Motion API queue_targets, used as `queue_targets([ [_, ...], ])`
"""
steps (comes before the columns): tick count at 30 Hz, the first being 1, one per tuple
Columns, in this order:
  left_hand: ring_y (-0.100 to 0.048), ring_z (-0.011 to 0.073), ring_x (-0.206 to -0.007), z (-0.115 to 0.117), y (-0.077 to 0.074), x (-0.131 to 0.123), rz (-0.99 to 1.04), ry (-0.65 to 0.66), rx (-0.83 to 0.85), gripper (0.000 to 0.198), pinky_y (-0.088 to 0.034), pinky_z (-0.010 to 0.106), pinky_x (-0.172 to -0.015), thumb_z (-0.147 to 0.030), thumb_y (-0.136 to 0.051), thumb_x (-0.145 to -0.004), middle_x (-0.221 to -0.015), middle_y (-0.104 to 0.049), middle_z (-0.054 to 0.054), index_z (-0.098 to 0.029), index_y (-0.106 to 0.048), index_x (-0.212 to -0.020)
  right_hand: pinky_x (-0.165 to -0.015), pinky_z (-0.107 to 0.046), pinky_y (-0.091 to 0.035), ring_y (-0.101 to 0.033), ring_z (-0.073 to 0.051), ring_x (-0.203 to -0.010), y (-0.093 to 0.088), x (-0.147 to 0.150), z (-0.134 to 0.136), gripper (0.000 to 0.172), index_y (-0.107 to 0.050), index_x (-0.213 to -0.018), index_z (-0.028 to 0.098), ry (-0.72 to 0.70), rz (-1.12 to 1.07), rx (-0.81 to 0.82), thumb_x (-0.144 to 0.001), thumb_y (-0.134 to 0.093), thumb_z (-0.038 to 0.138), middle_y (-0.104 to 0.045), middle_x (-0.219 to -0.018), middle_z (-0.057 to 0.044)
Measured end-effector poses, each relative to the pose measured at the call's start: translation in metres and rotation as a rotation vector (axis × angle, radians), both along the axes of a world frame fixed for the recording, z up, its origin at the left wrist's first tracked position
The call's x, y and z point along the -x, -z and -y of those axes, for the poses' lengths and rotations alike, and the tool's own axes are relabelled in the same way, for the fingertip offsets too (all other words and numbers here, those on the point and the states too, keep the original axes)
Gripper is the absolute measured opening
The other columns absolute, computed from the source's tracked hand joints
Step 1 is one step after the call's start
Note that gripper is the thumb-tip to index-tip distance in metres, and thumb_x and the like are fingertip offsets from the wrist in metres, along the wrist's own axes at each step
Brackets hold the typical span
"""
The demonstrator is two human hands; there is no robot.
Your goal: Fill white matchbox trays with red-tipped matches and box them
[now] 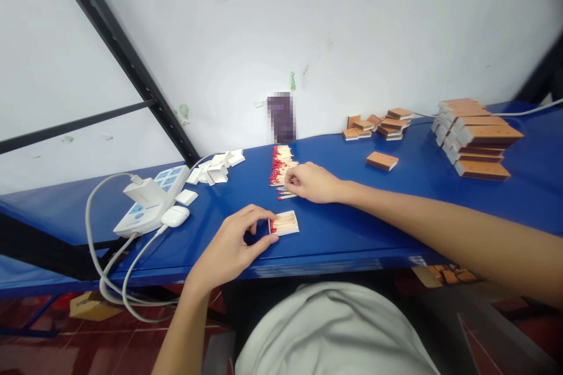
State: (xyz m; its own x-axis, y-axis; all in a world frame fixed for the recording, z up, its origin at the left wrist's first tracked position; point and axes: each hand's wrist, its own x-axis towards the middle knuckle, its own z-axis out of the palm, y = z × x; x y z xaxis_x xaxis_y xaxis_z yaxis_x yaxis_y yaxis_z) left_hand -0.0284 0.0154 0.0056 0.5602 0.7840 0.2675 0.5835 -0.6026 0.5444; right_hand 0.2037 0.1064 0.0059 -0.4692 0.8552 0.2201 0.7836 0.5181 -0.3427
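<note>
A small white matchbox tray [285, 231] with red-headed matches in it lies on the blue table. My left hand [240, 240] grips its left end, thumb at the near corner and forefinger at the far one. Beyond the tray is a long pile of loose matches [280, 164], red heads mostly to the left. My right hand [310, 181] is at the pile's right near side, fingers curled and pinched together on matches there. Its fingertips are partly hidden. A few single matches [285, 196] lie just below these fingers.
Empty white trays [213, 171] are heaped at left, beside a power strip [152, 205] with cables and a white earbud case [175, 216]. Brown matchbox sleeves [382, 160] lie at right, with a tall stack of matchboxes [477, 135]. A pixelated dark object [282, 117] leans against the wall.
</note>
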Motion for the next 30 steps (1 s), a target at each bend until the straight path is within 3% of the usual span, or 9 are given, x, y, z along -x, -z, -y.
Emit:
queue_targets([
  [9, -0.05, 0.0139, -0.075, 0.0, 0.001, 0.001, 0.003, 0.004, -0.004, 0.02, -0.044, 0.026, -0.071, -0.034, -0.064, -0.095, -0.1, -0.063, 0.0, -0.026, -0.064, -0.114, -0.061, -0.024, -0.032, -0.055, -0.013, -0.067, 0.001, -0.006, -0.003, 0.015, -0.066, -0.083, 0.019, -0.08, -0.079, 0.008, -0.09, -0.054, 0.027, -0.067, -0.077, -0.001],
  [15, -0.05, 0.0132, -0.075, -0.001, 0.001, 0.001, 0.004, 0.004, -0.018, 0.019, -0.043, 0.026, -0.07, -0.032, -0.064, -0.095, -0.101, -0.063, -0.001, -0.027, -0.064, -0.113, -0.064, -0.024, -0.033, -0.053, -0.013, -0.065, -0.001, -0.013, -0.001, 0.011, -0.062, -0.092, 0.019, -0.171, -0.136, 0.067, -0.091, -0.052, 0.024, -0.063, -0.072, 0.0],
  [25, -0.049, 0.0128, -0.075, -0.001, 0.0, -0.001, -0.002, 0.014, -0.02, 0.018, -0.043, 0.026, -0.072, -0.031, -0.064, -0.095, -0.102, -0.063, -0.002, -0.026, -0.063, -0.113, -0.064, -0.025, -0.03, -0.056, -0.016, -0.075, 0.0, -0.005, 0.0, 0.015, -0.06, -0.1, 0.021, -0.067, -0.018, 0.045, -0.093, -0.054, 0.032, -0.067, -0.09, -0.003],
  [30, -0.049, 0.0131, -0.075, 0.0, 0.0, 0.0, 0.001, 0.012, -0.02, 0.018, -0.042, 0.025, -0.071, -0.031, -0.064, -0.095, -0.102, -0.062, -0.002, -0.026, -0.063, -0.113, -0.068, -0.025, -0.034, -0.06, -0.017, -0.082, -0.001, -0.008, 0.002, 0.021, -0.065, -0.103, 0.021, -0.118, -0.041, 0.047, -0.097, -0.049, 0.032, -0.07, -0.098, -0.005],
])
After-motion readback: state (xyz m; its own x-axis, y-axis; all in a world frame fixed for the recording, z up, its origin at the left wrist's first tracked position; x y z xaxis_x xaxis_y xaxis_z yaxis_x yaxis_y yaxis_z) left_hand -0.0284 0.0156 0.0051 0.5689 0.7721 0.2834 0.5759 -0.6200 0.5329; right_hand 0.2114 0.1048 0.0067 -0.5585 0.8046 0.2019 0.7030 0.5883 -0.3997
